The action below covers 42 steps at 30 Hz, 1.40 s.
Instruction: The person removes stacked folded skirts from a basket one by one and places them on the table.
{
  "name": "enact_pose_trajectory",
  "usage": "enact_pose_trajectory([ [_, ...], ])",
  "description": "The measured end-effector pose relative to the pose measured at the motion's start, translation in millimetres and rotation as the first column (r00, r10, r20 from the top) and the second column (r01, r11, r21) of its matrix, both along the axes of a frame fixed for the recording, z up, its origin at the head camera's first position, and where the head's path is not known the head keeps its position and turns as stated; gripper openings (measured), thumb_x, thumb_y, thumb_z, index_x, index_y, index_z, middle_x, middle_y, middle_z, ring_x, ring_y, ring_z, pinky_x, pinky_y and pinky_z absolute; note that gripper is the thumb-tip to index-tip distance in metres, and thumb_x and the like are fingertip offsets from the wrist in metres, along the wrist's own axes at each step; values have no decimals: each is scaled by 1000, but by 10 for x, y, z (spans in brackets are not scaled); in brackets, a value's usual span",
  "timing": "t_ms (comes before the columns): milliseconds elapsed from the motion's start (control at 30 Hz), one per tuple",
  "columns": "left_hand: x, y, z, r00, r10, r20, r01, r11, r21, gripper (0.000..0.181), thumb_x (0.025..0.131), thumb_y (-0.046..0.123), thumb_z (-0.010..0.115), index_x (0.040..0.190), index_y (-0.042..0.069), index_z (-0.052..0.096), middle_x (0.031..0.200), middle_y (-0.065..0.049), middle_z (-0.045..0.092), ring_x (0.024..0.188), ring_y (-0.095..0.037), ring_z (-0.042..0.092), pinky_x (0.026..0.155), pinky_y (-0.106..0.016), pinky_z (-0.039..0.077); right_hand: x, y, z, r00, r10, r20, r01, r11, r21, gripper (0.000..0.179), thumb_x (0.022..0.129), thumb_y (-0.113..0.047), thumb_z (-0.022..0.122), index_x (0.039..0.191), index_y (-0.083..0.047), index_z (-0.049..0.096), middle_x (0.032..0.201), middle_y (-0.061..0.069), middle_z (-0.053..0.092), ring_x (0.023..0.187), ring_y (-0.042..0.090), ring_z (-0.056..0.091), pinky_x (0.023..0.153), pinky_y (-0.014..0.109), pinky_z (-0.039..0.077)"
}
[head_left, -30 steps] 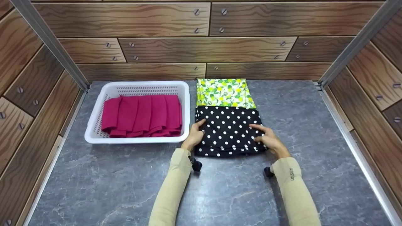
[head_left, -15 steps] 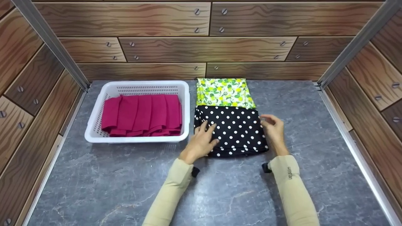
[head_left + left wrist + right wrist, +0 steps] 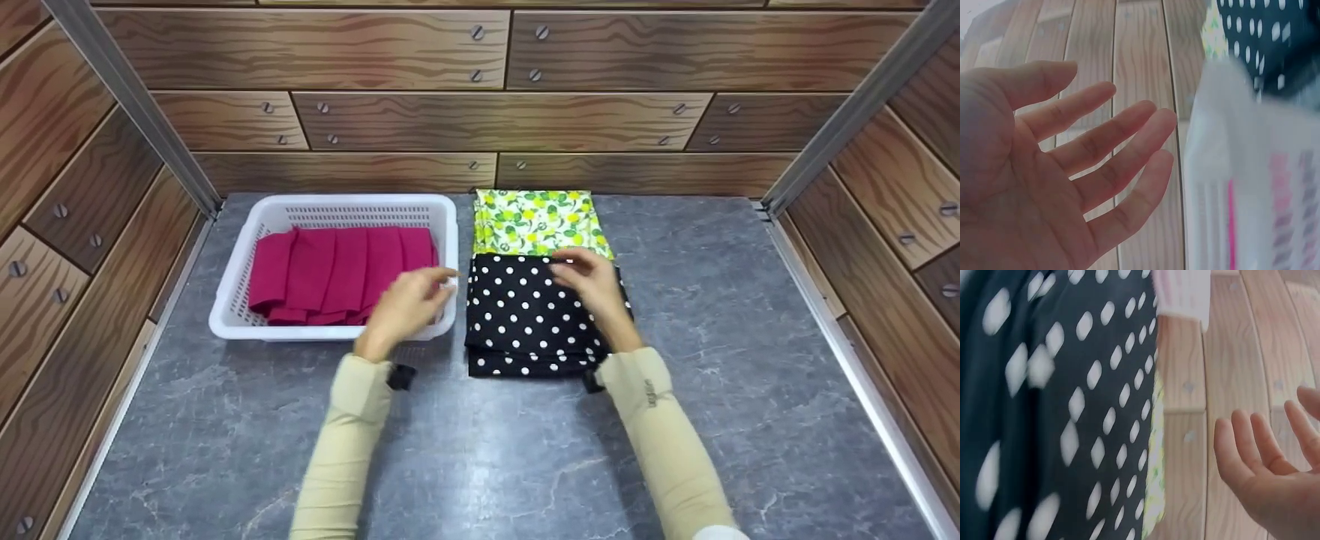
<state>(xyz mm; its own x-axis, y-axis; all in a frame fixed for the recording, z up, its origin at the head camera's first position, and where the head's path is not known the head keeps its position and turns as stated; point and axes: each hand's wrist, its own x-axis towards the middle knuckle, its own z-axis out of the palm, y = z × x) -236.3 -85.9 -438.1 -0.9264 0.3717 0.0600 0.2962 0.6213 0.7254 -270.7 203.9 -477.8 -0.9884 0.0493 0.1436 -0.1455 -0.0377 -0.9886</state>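
My left hand [image 3: 405, 307] hovers over the right front part of a white plastic basket [image 3: 337, 333], its fingers loosely spread and nothing in them. Inside the basket lie several folded crimson cloths [image 3: 307, 270] in an overlapping row. My right hand [image 3: 596, 289] is above a folded black cloth with white polka dots [image 3: 517, 315], partly hiding its right side. In the right wrist view the right hand's relaxed fingers [image 3: 1247, 444] hold nothing, apart from the dotted cloth. A folded lemon-print cloth [image 3: 536, 217] lies behind the dotted one, which meets its front edge.
The grey marbled tabletop [image 3: 480, 457] extends around the basket and cloths. Wood-patterned panels [image 3: 405, 120] enclose it at the back and both sides, with metal posts [image 3: 847, 112] at the rear corners.
Both hands have come off the dotted cloth. The left hand has moved left to the basket, and the right hand has moved left over the dotted cloth, which lies flat.
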Motion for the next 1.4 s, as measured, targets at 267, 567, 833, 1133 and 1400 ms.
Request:
enact_pose_trajectory([
  [267,-105,-406,124,996,94,4,-94,996,8,34,103,17,58,133,2,65,122,-15,70,102,-28,65,89,-47,53,-104,-534,190,979,205,4,-205,979,4,30,92,12,63,120,20,58,118,23,65,100,23,68,86,37,59],
  [567,-229,-692,155,988,154,-24,-153,988,24,40,103,13,57,140,-1,56,122,-21,68,112,-34,64,97,-51,50,-223,-908,323,963,262,70,-262,965,-12,32,94,9,61,125,18,58,127,32,59,101,26,67,89,43,57],
  [833,-368,-966,202,964,267,11,-267,963,-36,48,105,17,54,149,1,46,126,-25,66,117,-39,62,99,-56,48,-312,-1184,416,940,332,81,-335,942,34,34,95,7,60,128,17,56,131,34,55,116,45,58,91,44,57],
  [1133,-415,-1153,181,957,291,-6,-291,953,-80,47,104,17,53,147,-1,48,125,-26,65,119,-41,60,100,-57,45,-328,-1434,455,905,380,191,-394,918,44,38,96,3,62,132,12,55,131,25,59,116,37,61,93,44,56],
  [1400,-443,-1339,117,949,314,4,-312,945,-99,47,103,16,53,146,-3,48,127,-29,63,122,-44,57,103,-58,43,-353,-1630,479,851,433,296,-480,870,109,41,97,-1,64,136,8,54,138,25,54,126,43,55,96,39,54],
])
